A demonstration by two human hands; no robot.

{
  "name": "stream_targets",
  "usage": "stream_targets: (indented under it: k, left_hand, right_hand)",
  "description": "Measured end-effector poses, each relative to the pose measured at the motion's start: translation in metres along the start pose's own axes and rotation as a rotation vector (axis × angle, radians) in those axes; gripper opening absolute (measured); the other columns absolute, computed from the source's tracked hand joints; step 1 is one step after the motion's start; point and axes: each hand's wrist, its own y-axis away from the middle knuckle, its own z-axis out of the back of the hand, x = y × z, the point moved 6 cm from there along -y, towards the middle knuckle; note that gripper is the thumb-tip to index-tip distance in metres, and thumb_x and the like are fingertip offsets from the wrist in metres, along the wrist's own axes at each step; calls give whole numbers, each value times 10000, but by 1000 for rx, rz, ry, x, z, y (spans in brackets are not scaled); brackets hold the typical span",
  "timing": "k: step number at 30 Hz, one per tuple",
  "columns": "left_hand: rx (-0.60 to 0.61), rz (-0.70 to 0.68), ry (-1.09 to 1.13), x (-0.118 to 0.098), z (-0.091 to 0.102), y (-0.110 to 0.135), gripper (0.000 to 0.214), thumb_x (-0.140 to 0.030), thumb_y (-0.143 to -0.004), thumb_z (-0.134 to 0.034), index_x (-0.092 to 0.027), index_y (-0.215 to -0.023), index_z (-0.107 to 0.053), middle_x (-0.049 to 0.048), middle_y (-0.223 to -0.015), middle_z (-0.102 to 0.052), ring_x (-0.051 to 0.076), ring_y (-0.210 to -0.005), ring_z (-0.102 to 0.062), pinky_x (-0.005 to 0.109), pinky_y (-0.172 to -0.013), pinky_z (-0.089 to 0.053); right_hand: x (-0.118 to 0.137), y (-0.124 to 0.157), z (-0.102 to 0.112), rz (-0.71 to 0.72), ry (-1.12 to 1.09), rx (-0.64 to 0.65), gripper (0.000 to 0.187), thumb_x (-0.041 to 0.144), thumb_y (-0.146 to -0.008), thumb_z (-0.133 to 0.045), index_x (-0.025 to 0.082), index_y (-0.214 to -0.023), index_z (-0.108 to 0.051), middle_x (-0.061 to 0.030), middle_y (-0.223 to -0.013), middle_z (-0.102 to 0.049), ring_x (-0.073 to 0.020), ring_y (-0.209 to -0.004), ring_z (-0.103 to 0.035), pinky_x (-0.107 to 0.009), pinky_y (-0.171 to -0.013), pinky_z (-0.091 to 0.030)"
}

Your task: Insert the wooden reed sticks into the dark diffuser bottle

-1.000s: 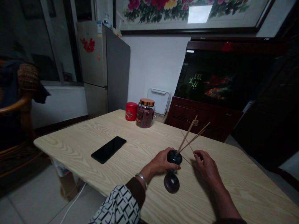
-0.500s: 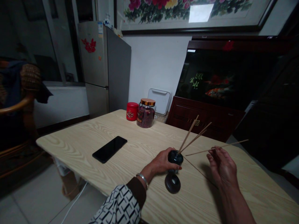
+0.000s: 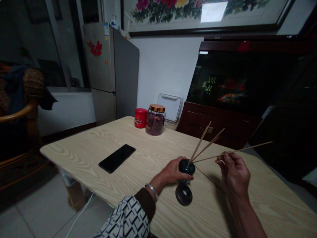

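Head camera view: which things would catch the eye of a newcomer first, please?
Probably the small dark bottle with thin sticks, held by the left hand at the table, while the right hand pinches a single stick. Next, perhaps, the bright red canister beside the copper-lidded jar near the table's far edge.

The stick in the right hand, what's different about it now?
The right hand moved right overall, and its thin stick swung from slanted to nearly level, with one end now close to the bottle. The left hand still holds the bottle; the dark ring and phone stayed put.
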Motion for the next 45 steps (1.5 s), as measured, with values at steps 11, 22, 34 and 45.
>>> stream_targets:
  k: [11, 22, 34, 45]
  left_hand:
    - [0, 14, -20, -3, 3, 1, 691, -349, -519, -864, -161, -1127, -595, 60, -972, -643, 193, -885, -581, 290, -755, -457]
    - [-2, 11, -7, -3, 2, 1, 687, -347, -534, -854, -176, -1142, -584, 40, -963, -639, 181, -879, -573, 296, -766, -454]
    - [-7, 5, -22, -1, 2, 1, 673, -355, -542, -852, -180, -1132, -579, 31, -947, -621, 173, -863, -553, 275, -740, -441]
    - [11, -3, 6, -5, 0, 1, 680, -332, -542, -856, -172, -1144, -582, 55, -977, -627, 187, -888, -567, 294, -769, -451]
  right_hand:
    - [20, 15, -35, 236, 416, 197, 183, 332, -830, -658, 187, -937, -623, -1, -772, -607, -104, -619, -542, -234, -555, -451]
    - [-11, 22, -52, 167, 675, 466, 213, 396, -865, -570, 206, -953, -605, -36, -885, -633, -172, -771, -578, -291, -657, -451]
    - [-18, 38, -62, 82, 700, 616, 243, 413, -875, -535, 193, -935, -617, -42, -866, -650, -183, -771, -599, -289, -669, -454]
    - [-50, -7, 28, 73, 1418, 563, 175, 362, -814, -527, 237, -824, -650, -49, -851, -667, -202, -747, -605, -297, -632, -394]
